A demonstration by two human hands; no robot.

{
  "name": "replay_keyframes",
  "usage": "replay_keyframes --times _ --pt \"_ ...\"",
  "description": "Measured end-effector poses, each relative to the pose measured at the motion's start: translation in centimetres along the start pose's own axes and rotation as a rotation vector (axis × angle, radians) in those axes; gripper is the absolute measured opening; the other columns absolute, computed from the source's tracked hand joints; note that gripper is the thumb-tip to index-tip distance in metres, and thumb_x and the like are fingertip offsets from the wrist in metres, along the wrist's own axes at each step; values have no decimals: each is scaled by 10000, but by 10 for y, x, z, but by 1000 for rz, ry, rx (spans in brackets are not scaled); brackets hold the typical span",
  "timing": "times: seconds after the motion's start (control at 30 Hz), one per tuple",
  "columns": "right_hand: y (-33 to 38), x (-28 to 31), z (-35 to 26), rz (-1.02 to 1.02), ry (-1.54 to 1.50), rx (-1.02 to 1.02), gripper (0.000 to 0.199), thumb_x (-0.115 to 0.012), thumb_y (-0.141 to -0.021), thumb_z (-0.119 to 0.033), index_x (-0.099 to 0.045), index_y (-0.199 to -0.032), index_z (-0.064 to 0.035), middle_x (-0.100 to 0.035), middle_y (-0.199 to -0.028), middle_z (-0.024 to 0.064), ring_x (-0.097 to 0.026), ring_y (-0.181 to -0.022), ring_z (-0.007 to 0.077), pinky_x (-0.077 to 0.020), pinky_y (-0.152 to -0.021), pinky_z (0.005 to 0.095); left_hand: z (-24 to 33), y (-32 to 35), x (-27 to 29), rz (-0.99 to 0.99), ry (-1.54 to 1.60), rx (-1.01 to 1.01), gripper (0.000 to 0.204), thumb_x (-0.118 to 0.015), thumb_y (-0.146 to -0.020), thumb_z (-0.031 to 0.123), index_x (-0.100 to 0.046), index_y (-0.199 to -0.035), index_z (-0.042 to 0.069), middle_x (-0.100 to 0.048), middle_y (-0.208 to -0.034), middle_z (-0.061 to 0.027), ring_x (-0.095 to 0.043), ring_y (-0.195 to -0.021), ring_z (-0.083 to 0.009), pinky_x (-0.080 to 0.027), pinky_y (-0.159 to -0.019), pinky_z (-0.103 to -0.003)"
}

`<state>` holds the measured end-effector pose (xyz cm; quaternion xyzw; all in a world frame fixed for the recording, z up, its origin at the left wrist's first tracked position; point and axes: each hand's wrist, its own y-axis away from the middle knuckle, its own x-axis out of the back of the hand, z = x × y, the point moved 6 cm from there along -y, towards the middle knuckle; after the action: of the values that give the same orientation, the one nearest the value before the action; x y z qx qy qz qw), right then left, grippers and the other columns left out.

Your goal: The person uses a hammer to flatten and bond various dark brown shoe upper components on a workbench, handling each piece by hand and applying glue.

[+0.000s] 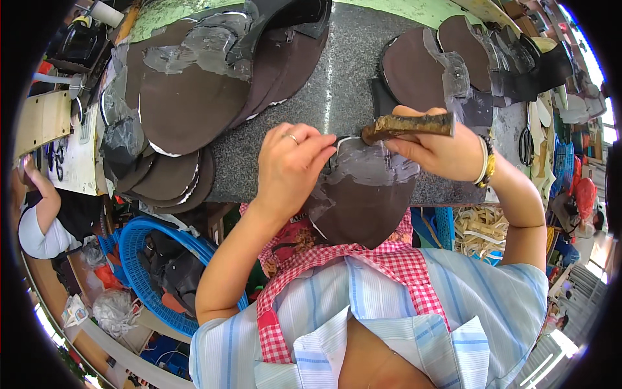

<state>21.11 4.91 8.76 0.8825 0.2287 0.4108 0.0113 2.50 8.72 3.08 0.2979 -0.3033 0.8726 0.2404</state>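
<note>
probably light and thin, the rounded brown piece (363, 211) lies at the near edge of the grey worktable (350, 61), its lower part jutting past that edge over the checked apron (424, 285). it looks like sheet stuff, likely firm enough to keep its shape yet able to bend; the smeared grey patch (376, 168) across its upper half may be tacky or slick, so the bare brown curve or the outer rim seems the better place to take hold.

the left hand (285, 162) has thumb and forefinger pinched on its upper left edge. the right hand (447, 152) is wrapped around a worn brown tool (414, 125), whose blunt end sits at the piece's top edge; whether they touch, i cannot tell.

farther out, similar pieces lie in a left pile (194, 107) and a right pile (414, 74), with a blue basket (134, 266) below on the left.
</note>
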Motion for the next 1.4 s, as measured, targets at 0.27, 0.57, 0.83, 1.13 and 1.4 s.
replay_keyframes --times 0.27,0.57,0.83,1.13,1.4 --pt "-22 -12 2 -52 110 3 172 -628 -936 -188 -600 -1031 -47 -593 -681 143 -621 -625 365 -498 -547 426 14 10 -6 16 -353 -195 223 -740 -781 131 -735 -1002 106 -607 -900 -1 -591 -826 -196 -461 -839 -400" --pt "-32 -9 -4 -105 181 76 183 -652 -914 -152 -625 -1032 -15 -560 -819 161 -590 -649 357 -461 -580 429 18 11 -9 -32 -386 -177 305 -608 -774 136 -703 -1042 26 -591 -961 -51 -560 -867 -221 -447 -902 -423" --pt "-32 -13 -7 -110 142 59 224 -634 -930 -225 -522 -998 -43 -598 -616 171 -616 -608 418 -494 -541 478 3 13 0 135 -150 -11 227 -809 -716 105 -745 -934 94 -626 -877 -10 -596 -831 -222 -461 -783 -393" --pt "-41 -14 -5 -94 164 121 199 -663 -919 -169 -603 -1052 -33 -564 -666 166 -570 -600 397 -437 -521 445 14 14 -3 105 -224 -76 185 -787 -737 83 -738 -915 90 -631 -897 -14 -601 -863 -226 -468 -816 -400" --pt "-41 -7 -12 -123 107 80 193 -680 -906 -162 -560 -989 -36 -525 -580 164 -555 -581 415 -426 -513 459 19 14 -4 12 -297 -123 271 -625 -766 136 -698 -1007 39 -613 -971 -57 -589 -915 -232 -445 -904 -423"
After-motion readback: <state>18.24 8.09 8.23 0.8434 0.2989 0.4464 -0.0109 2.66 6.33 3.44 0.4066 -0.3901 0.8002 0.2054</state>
